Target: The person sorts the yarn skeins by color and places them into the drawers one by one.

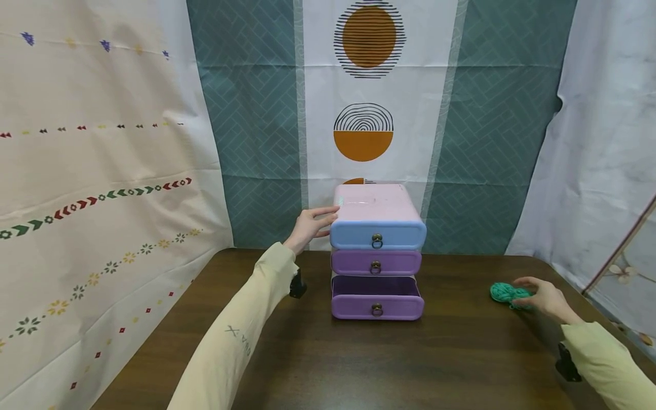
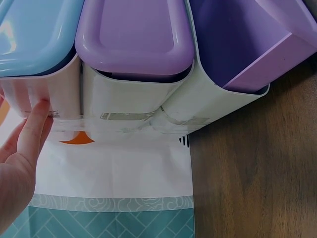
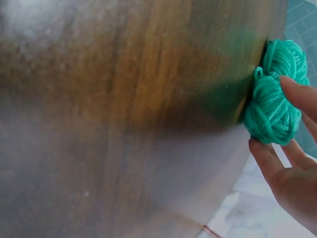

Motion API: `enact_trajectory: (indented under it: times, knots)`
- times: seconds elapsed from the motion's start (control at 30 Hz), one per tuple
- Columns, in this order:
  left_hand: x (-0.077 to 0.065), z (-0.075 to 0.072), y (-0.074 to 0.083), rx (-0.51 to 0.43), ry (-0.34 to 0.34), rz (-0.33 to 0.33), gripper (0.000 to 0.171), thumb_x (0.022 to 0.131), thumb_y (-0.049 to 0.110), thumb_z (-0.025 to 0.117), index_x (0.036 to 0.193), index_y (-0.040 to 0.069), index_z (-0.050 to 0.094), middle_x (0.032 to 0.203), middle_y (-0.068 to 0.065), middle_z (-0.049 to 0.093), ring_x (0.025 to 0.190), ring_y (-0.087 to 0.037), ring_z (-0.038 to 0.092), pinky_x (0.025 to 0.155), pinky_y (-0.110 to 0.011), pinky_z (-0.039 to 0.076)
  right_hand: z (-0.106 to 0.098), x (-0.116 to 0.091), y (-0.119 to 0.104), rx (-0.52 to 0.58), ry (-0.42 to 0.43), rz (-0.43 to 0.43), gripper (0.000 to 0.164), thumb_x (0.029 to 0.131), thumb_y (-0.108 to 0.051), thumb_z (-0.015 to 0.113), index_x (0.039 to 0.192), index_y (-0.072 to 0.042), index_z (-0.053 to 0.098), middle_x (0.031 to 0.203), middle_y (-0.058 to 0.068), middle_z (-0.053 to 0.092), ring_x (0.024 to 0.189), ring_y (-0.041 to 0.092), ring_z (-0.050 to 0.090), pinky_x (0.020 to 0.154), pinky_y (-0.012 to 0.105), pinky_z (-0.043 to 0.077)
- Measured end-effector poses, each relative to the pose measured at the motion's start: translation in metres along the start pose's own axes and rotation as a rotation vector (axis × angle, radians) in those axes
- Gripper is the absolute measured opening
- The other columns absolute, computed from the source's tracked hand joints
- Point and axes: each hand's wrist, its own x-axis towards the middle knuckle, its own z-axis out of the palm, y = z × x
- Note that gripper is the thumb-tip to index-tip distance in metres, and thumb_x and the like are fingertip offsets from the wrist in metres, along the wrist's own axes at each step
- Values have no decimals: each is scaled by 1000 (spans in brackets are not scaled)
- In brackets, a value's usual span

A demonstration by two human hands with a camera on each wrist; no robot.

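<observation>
A small stacked drawer unit has a pink top [image 1: 379,202], a blue top drawer [image 1: 353,235] and a purple middle drawer [image 1: 353,263]. Its purple bottom drawer [image 1: 353,308] is pulled out, baring the dark inside. My left hand [image 1: 307,226] rests its extended fingers against the pink left side near the top; the left wrist view shows the fingertips [image 2: 42,106] on that wall below the blue drawer. Over on the right side of the table, my right hand [image 1: 546,297] has its thumb and fingers around a green yarn skein [image 3: 272,111], pinched in the middle into two lobes.
Everything stands on a dark brown wooden table [image 1: 369,364]. Patterned cloth hangs behind it [image 1: 256,114] and on the left [image 1: 113,171], with a pale cloth [image 1: 599,142] on the right. Each drawer carries a bronze ring pull.
</observation>
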Motion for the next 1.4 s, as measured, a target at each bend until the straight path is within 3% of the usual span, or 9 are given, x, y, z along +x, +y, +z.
enact_trajectory:
  times: [0.2, 0.4, 0.8, 1.17, 1.4]
  knots:
    - [-1, 0, -1, 2, 0, 9, 34, 87, 19, 63, 119, 8, 61, 120, -8, 54, 99, -19, 57, 75, -32, 51, 2, -1, 4, -24, 20, 12, 45, 71, -12, 76, 104, 11, 56, 101, 35, 53, 89, 50, 48, 67, 54, 41]
    - [0, 1, -2, 6, -2, 3, 34, 87, 19, 63, 120, 8, 61, 120, -7, 54, 99, -19, 56, 75, -32, 51, 0, -4, 3, -23, 33, 31, 34, 73, -6, 73, 99, 10, 60, 93, 29, 58, 81, 42, 52, 60, 42, 44]
    - [-1, 1, -3, 6, 10, -3, 34, 86, 21, 64, 119, 10, 62, 120, -6, 54, 98, -18, 57, 75, -31, 51, -1, 2, -19, 39, 17, 9, 40, 79, -17, 72, 107, 8, 59, 99, 25, 58, 85, 37, 53, 60, 36, 46]
    - [0, 1, -3, 7, 23, -9, 35, 86, 21, 65, 118, 9, 62, 120, -7, 54, 98, -18, 57, 74, -31, 51, 6, 9, -59, 88, 38, -138, 36, 77, -15, 74, 105, 4, 62, 95, 16, 62, 82, 26, 59, 62, 36, 47]
    - [1, 1, -1, 19, 18, -1, 35, 86, 21, 64, 119, 8, 61, 120, -8, 54, 99, -19, 57, 76, -33, 50, 11, 15, -92, 165, 17, -247, 30, 77, -9, 73, 104, 3, 63, 95, 15, 61, 78, 20, 61, 60, 28, 50]
